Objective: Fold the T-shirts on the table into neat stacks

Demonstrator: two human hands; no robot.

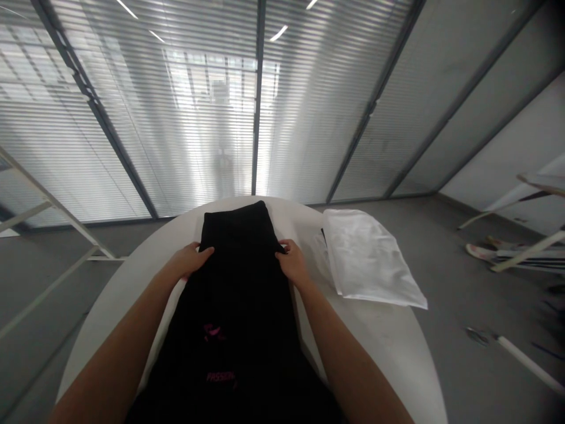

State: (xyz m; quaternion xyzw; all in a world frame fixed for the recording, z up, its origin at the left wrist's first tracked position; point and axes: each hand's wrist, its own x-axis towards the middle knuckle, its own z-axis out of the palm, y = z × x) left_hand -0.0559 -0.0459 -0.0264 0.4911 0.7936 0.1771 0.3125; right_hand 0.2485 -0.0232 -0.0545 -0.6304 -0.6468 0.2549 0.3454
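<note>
A black garment (241,306) with pink printed lettering lies lengthwise on a round white table (379,333), its far end narrowing towards the far rim. My left hand (189,261) lies over the garment's left edge, fingers curled onto the cloth. My right hand (291,260) pinches the garment's right edge between fingers and thumb. A folded white cloth (369,259) lies on the table to the right of my right hand, apart from it.
Frosted glass partitions with blinds (207,118) stand behind the table. A white metal frame (53,224) stands at the left. Grey floor surrounds the table, with a white rod (527,363) and striped items (525,256) at the right.
</note>
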